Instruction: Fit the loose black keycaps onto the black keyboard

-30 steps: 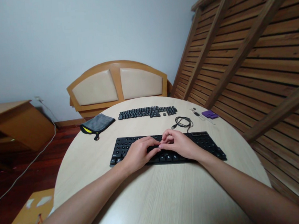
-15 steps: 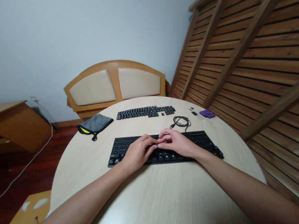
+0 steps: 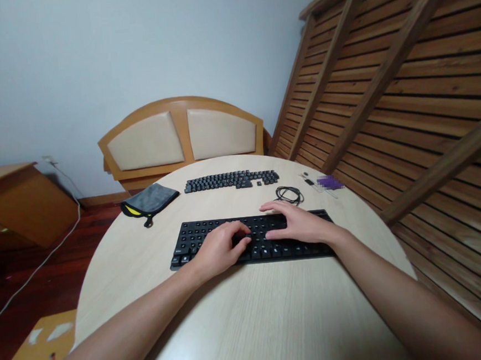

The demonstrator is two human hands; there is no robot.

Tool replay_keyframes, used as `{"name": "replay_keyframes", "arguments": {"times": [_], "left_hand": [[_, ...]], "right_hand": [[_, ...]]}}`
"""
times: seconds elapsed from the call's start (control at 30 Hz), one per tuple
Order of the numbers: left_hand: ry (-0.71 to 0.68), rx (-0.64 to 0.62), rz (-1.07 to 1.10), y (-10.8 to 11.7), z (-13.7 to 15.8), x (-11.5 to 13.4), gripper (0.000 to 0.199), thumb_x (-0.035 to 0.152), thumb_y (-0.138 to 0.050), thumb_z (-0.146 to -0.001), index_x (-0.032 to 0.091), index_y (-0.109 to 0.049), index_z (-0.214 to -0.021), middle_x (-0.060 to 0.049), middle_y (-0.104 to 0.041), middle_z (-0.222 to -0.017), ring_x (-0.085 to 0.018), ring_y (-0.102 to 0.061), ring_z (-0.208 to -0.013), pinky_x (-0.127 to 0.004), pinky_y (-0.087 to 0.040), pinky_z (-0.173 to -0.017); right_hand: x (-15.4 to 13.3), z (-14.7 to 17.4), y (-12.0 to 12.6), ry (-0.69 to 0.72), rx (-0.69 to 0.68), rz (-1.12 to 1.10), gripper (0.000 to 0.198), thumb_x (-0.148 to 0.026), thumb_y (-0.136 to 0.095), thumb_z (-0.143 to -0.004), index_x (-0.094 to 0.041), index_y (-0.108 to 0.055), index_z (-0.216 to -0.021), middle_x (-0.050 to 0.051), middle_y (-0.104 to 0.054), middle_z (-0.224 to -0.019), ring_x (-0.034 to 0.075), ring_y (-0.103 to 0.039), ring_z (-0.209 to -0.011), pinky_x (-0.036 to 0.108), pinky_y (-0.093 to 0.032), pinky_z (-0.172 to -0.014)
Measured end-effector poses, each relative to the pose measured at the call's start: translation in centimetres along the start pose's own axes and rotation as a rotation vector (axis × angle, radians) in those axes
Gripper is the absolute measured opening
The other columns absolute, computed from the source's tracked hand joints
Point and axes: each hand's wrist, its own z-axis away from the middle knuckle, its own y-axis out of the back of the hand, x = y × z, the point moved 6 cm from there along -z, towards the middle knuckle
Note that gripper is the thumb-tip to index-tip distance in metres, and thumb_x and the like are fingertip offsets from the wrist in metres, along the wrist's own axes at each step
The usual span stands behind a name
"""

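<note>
A black keyboard (image 3: 246,255) lies across the middle of the round table; most of its keys are bare stems, while keycaps still sit along the near row. Over its centre, my left hand (image 3: 223,248) pinches a small dark keycap between thumb and fingertips, close to the key bed. My right hand (image 3: 296,223) is spread above the keyboard's right half, thumb and fingers apart with nothing between them. Loose black keycaps (image 3: 219,181) are set out in rows behind the keyboard. The keyboard's coiled cable (image 3: 290,195) lies just beyond my right hand.
A grey cloth with yellow lining and black edging (image 3: 152,199) rests at the table's back left. A purple item (image 3: 330,182) and small slim items (image 3: 308,181) lie at the back right. A wooden headboard (image 3: 185,134) stands behind the table (image 3: 252,323).
My right hand has parted from the left, moving right and opening. My left hand stays over the keyboard's centre, with the keycap now showing at its fingertips. The view has shifted slightly.
</note>
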Motion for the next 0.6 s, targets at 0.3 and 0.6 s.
{"name": "replay_keyframes", "arguments": {"times": [0.3,0.6], "left_hand": [[0.023,-0.012,0.08,0.3,-0.2,-0.8,0.004,0.024,-0.064,-0.087,0.02,-0.064,-0.087,-0.003,-0.071,-0.089,-0.02,-0.066,-0.083,-0.034,-0.05,-0.077],[0.031,-0.092,0.162,2.0,-0.7,-1.4,0.021,0.026,-0.064,-0.087,0.022,-0.073,-0.106,-0.002,-0.073,-0.095,-0.019,-0.066,-0.085,-0.032,-0.049,-0.078]], "right_hand": [[1.6,1.0,-0.9,-0.023,-0.269,0.11,0.095,-0.064,-0.081,-0.064,-0.025,-0.049,-0.145,0.009,-0.048,-0.15,0.035,-0.037,-0.14,0.05,-0.027,-0.118],[-1.0,1.1,-1.5,-0.029,-0.33,0.13,0.098,-0.067,-0.079,-0.063,-0.023,-0.048,-0.145,0.01,-0.048,-0.149,0.035,-0.037,-0.14,0.049,-0.028,-0.117]]}}
